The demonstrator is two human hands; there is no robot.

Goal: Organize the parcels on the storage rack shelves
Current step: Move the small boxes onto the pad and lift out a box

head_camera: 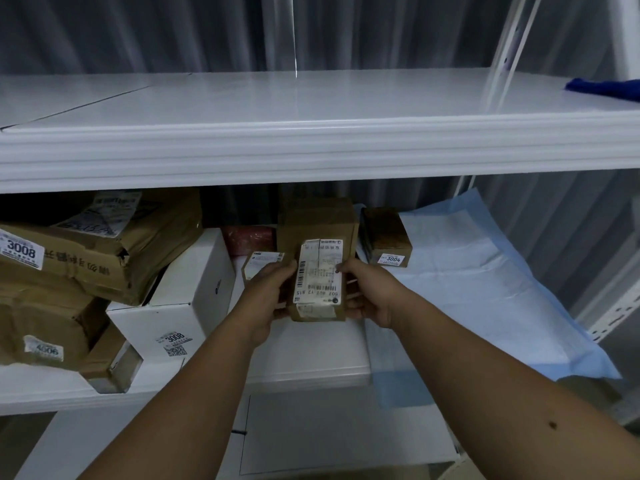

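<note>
— Where is the parcel now?

— A small brown parcel (320,261) with a white shipping label stands on end over the middle shelf (311,372), gripped from both sides: the left hand (268,299) wraps its left edge, the right hand (370,294) its right edge.

— And around it?

— Just right, a small brown box (386,237) marked 3004 rests on a blue sheet (485,289). Left sits a white box (180,306) marked 3008, beside crumpled brown parcels (86,251). The upper shelf (277,133) carries a dark blue cloth (604,89) at the far right.
</note>
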